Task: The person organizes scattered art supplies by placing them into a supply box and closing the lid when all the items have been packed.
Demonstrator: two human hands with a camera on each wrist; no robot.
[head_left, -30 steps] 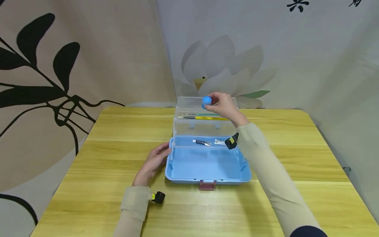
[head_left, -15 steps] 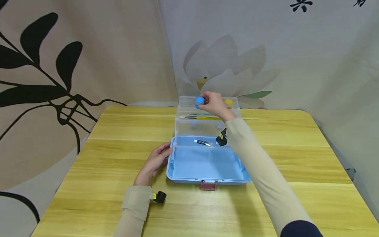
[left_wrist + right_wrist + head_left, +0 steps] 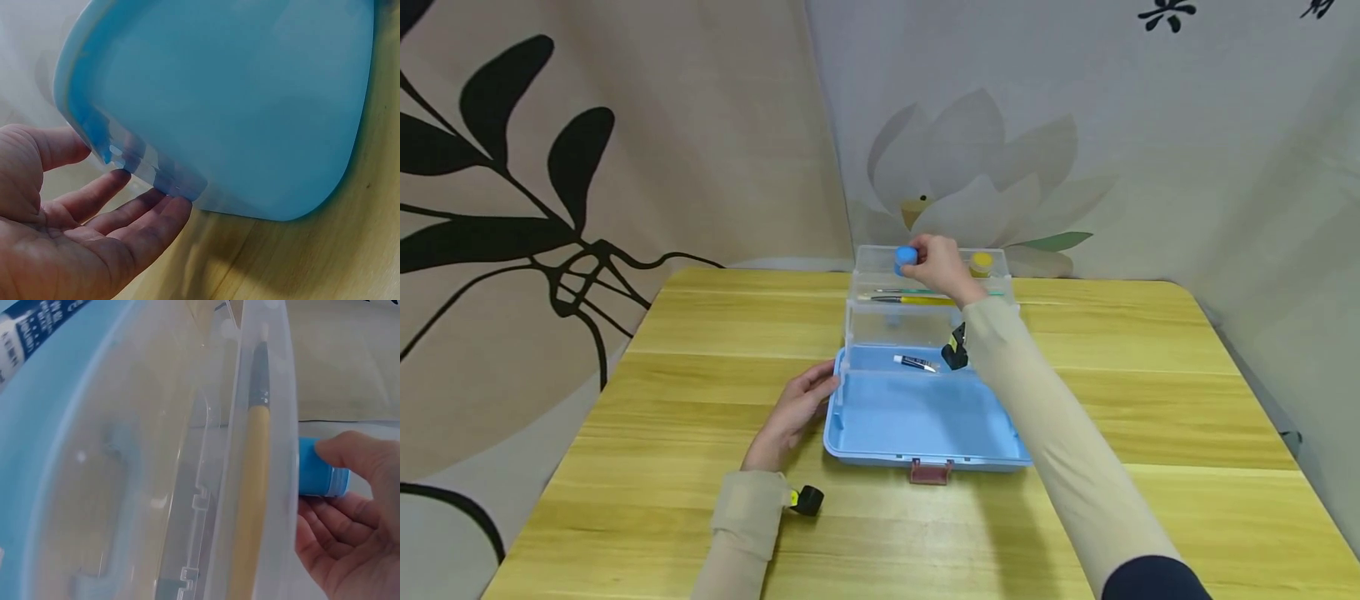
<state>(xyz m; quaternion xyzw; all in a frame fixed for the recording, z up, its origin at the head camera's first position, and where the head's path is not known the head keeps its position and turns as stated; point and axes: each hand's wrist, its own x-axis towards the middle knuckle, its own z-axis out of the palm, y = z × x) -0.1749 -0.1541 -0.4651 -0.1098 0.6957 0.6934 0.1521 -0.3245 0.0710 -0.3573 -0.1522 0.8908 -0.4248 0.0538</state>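
Observation:
A blue storage box (image 3: pixel 925 417) stands on the wooden table with clear tiered trays (image 3: pixel 880 325) raised at its back. At its left edge my left hand (image 3: pixel 792 412) holds the rim and side, thumb by the rim and fingers against the side wall (image 3: pixel 150 169). My right hand (image 3: pixel 946 268) pinches a small blue jar (image 3: pixel 906 260) between thumb and fingers at the top tray, left of a yellow-lidded jar (image 3: pixel 981 264). In the right wrist view the blue jar (image 3: pixel 319 467) lies at the tray wall; whether it touches the tray floor I cannot tell.
Paintbrushes (image 3: pixel 917 299) lie in the middle tray under my right hand. A dark paint tube (image 3: pixel 916 362) is in the lower tray. A reddish latch (image 3: pixel 930 472) sticks out at the box front. A patterned curtain (image 3: pixel 737 125) hangs behind the table (image 3: pixel 1112 375).
My right hand has moved left along the top tray with the blue jar, then nearly stopped. The yellow-lidded jar has come into view behind it. My left hand keeps its place.

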